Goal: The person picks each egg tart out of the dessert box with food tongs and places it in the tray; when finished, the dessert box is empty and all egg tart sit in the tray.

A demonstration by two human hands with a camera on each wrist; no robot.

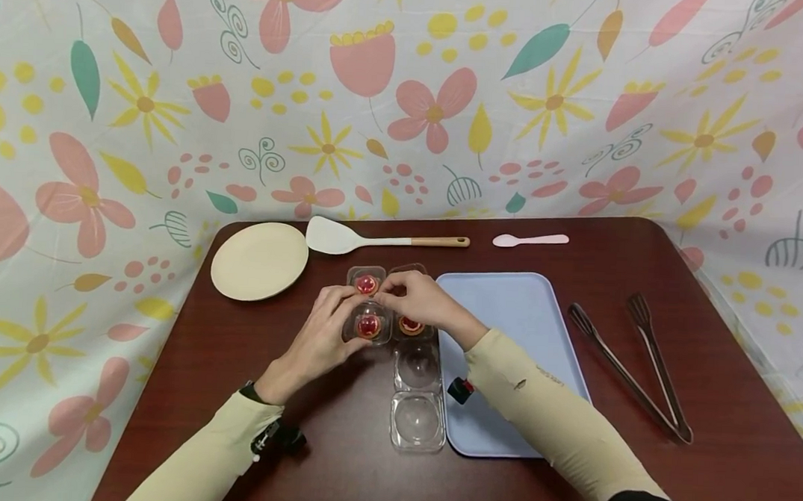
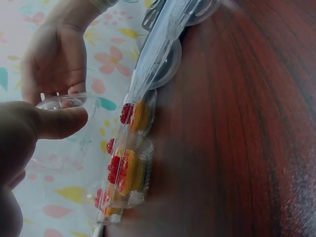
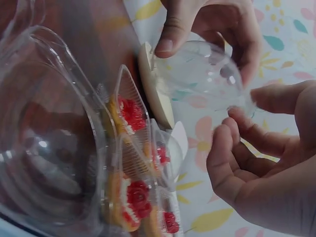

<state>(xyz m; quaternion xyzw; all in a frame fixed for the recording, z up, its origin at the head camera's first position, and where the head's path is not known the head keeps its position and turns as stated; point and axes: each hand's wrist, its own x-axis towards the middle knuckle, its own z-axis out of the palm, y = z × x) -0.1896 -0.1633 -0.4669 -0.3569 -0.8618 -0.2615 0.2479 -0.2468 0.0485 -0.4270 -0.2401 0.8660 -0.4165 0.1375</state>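
Observation:
Between the two hands is a clear domed plastic lid [image 3: 205, 74], raised above small red-topped tarts [image 3: 136, 200] in clear plastic containers. My left hand [image 1: 317, 336] grips one side of the lid, its thumb along the near edge in the left wrist view. From the opposite side, my right hand [image 1: 419, 300] pinches a corner of the lid with thumb and fingertips. Through the lid a tart [image 1: 369, 325] shows in the head view. Another tart [image 1: 367, 284] sits just behind it, and a tart [image 1: 411, 325] lies partly hidden under the right hand.
Open clear container halves [image 1: 417, 421] lie in front of the tarts, beside a blue tray [image 1: 501, 285] under the right forearm. A cream plate [image 1: 259, 263] and white spatula [image 1: 335, 236] lie at back left, a pink spoon [image 1: 530, 240] behind the tray, tongs [image 1: 638, 373] to its right.

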